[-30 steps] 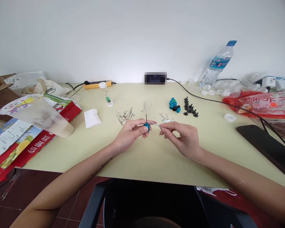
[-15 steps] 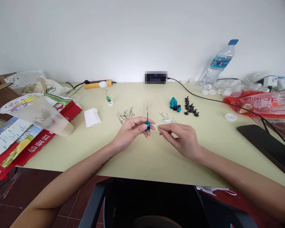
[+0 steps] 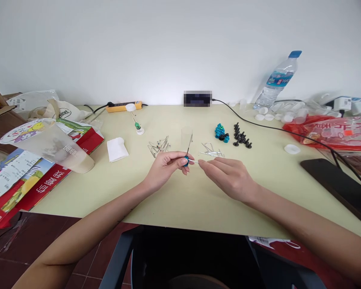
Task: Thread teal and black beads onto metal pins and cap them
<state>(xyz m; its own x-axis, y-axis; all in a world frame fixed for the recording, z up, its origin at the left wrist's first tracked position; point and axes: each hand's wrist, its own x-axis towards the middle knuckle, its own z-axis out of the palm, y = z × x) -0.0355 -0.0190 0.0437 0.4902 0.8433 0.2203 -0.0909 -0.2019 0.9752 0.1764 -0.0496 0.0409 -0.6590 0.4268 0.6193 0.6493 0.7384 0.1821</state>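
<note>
My left hand is closed, pinching a small shiny blue knob-like part between thumb and fingers. From its top rises a thin dark metal rod, bent at the upper end and leaning slightly right. My right hand is closed on a thin silver rod, whose far end meets the side of the blue part; whether it enters a hole I cannot tell. Just beyond my hands lie two piles of thin bent metal wires, one on the left and one on the right.
Behind the hands stands a clear plastic piece. Several blue parts and black parts sit to the right. A folded white paper and a plastic cup are leftward; a phone and water bottle rightward.
The dark rod has gone from upright to leaning right as the blue part tilted. My right hand has turned, with its fingers more closed over the silver rod.
</note>
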